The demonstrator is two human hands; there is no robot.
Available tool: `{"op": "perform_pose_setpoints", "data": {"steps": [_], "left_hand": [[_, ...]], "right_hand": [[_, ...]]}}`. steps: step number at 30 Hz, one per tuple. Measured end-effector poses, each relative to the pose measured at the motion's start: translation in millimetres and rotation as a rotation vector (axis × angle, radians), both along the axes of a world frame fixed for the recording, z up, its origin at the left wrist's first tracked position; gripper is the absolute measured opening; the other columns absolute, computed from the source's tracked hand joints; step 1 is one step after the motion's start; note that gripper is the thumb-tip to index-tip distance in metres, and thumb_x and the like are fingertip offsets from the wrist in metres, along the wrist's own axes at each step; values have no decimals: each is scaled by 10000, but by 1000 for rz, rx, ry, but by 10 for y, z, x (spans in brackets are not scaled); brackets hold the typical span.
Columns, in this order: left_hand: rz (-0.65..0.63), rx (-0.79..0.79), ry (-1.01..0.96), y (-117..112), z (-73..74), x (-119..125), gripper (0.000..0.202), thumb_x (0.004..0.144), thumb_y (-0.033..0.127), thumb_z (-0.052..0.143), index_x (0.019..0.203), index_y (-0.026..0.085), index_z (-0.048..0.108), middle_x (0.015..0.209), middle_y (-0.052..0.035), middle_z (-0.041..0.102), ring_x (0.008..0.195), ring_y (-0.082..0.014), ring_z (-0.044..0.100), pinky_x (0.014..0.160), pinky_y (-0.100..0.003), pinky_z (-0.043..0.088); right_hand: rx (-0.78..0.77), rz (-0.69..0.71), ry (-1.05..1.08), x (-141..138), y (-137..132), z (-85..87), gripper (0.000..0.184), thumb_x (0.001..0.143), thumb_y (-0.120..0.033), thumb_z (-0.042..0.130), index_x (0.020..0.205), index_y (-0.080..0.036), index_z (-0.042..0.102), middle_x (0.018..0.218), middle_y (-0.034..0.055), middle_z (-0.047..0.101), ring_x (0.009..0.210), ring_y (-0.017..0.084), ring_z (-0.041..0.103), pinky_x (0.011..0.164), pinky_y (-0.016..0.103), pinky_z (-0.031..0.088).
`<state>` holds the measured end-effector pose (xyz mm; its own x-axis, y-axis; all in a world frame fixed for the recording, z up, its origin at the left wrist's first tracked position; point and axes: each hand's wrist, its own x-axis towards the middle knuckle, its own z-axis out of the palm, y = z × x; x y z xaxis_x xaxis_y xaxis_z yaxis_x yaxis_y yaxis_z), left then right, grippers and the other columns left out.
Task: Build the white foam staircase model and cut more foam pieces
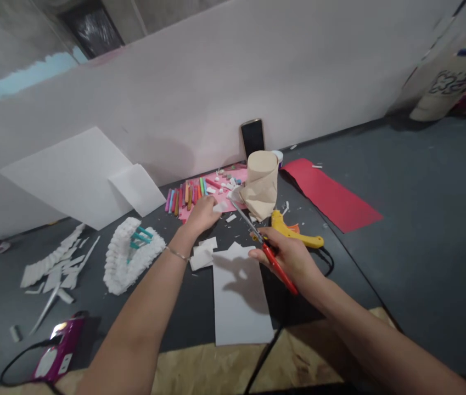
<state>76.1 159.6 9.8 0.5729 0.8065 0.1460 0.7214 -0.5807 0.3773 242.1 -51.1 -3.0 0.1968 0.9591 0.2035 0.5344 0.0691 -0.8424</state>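
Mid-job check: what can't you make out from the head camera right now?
- White scrap: head view, mostly covered by the left hand; shape unclear.
- Scissors: head view, finger loops hidden inside the right hand.
- Printed bag: head view, cut by the right edge; print unreadable.

The widest open stretch is the right side of the grey mat [422, 219], bare from the red sheet [331, 200] out to the bag [447, 88] in the far corner. Straight ahead it is crowded: a brown paper roll [261, 184], a yellow glue gun [294, 233] and a row of crayons [185, 196] sit before the wall [216, 99]. The scissors [263, 244] in the right hand [294, 258] reach over to a white scrap [218, 207] pinched in the left hand [202, 214], closing the gap before the roll. To the left, a frilled white piece [128, 258] and loose paper strips [55, 266] lie with bare mat between them. Nearer, a white sheet [239, 296] lies flat with a black cable [265, 351] beside it.
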Motion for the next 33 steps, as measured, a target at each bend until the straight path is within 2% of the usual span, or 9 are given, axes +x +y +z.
{"op": "perform_pose_setpoints", "data": {"steps": [3,7,9,11,14,17,22,29,33], "left_hand": [[122,12,5,-201,188,-325,158,798,175,529,926,170,621,892,-120,653,820,-272,613,743,-362,451],[186,-34,-16,-721,356,-788,214,848,270,529,1036,187,591,933,-97,660,828,-259,618,717,-340,452],[136,-86,48,-992,306,-949,220,839,341,591,1007,201,585,909,-75,655,830,-253,613,723,-340,454],[47,-76,108,-1192,182,-1045,291,803,376,662,1026,205,587,1003,-76,651,940,-267,599,805,-359,455],[20,-33,193,-1326,-10,-1100,275,818,354,663,1030,195,588,1035,-85,644,999,-280,579,854,-379,447],[101,16,214,-1366,-61,-1090,204,858,327,617,1013,196,595,1017,-89,649,982,-278,586,840,-378,451],[212,102,92,-1521,85,-895,248,863,342,624,1079,220,612,1090,-92,663,1006,-281,601,844,-376,459],[-13,-11,0,-1655,83,-406,267,857,344,643,1093,224,602,1110,-79,673,1060,-275,595,861,-356,454],[-73,-84,-23,-1639,56,-300,248,854,329,640,1062,202,595,1066,-79,671,1027,-273,601,840,-358,458]], "right_hand": [[-23,3,0,3,-13,-28,598,804,-697,548,1044,-162,667,556,4,550,491,174,512,501,277,401],[-11,2,54,-9,-34,-67,521,812,-646,582,1039,-182,651,558,-13,535,492,156,492,506,265,398],[-16,14,99,-25,-45,-87,503,805,-633,601,1037,-189,641,553,-25,514,476,144,464,490,261,395],[-37,30,145,-45,-54,-104,486,798,-615,620,1037,-193,633,550,-37,491,457,133,443,468,257,392],[-65,47,208,-71,-60,-119,469,796,-588,635,1046,-192,623,548,-53,474,436,121,446,443,249,397],[-90,55,291,-83,-61,-118,485,785,-583,648,1060,-184,614,550,-56,494,417,116,472,417,242,406],[-68,124,490,-86,-65,-90,460,807,-558,639,1093,-205,564,662,-32,578,471,124,555,431,239,443],[-28,149,487,-140,-35,-6,494,691,-514,743,1034,-246,510,783,-8,617,689,172,621,640,319,540],[-7,123,393,-139,-28,-17,483,740,-559,674,1066,-248,502,789,3,616,711,180,632,646,318,552]]}}
